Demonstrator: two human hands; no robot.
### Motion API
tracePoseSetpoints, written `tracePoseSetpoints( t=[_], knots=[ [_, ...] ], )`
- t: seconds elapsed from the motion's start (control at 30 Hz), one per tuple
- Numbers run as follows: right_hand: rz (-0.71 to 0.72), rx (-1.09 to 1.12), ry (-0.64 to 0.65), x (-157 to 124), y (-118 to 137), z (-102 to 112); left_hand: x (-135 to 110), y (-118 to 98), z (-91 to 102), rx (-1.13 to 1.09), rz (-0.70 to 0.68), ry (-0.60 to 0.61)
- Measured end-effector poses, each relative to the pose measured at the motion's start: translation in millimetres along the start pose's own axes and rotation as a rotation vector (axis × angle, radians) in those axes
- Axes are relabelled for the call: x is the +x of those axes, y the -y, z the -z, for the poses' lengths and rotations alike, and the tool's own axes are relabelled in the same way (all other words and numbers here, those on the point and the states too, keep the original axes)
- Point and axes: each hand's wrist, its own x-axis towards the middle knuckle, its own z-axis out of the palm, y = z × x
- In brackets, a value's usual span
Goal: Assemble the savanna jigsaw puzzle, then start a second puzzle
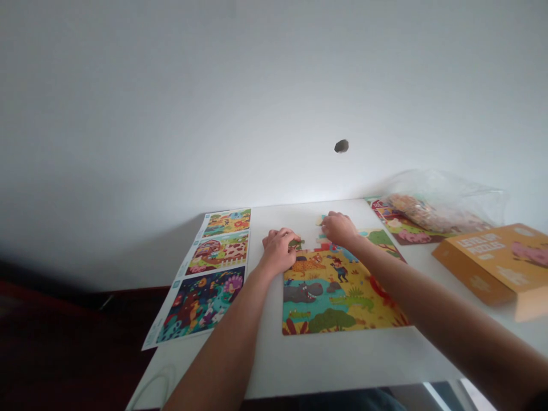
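Note:
A colourful animal jigsaw puzzle [338, 291] lies partly assembled on the white table [325, 359]. My left hand [279, 249] rests at the puzzle's upper left corner, its fingers curled on a small green puzzle piece [296, 244]. At the puzzle's top edge, my right hand [339, 227] has its fingers closed over loose pieces, with a pale piece [320, 220] showing just left of its fingertips.
A sheet with three picture panels [205, 279] lies to the left, hanging over the table edge. A clear plastic bag of puzzle pieces [432, 208] sits at the back right on another printed sheet. An orange puzzle box [496, 262] stands at the right.

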Motion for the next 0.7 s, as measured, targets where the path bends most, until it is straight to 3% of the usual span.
tracePoseSetpoints(
  t=[0.1,0.2,0.37,0.7],
  knots=[
    [-0.118,0.038,-0.103,-21,-26,-1,1,1,-1.2,-0.008,-0.007,-0.011],
    [-0.251,0.106,-0.160,-25,-40,-5,1,2,-2.1,-0.005,-0.016,-0.024],
    [-0.184,0.143,-0.106,-18,-40,-9,2,3,-2.3,-0.007,-0.011,-0.019],
    [-0.229,0.225,-0.239,-14,-38,-14,4,1,-5.1,-0.016,-0.029,-0.032]
  ],
)
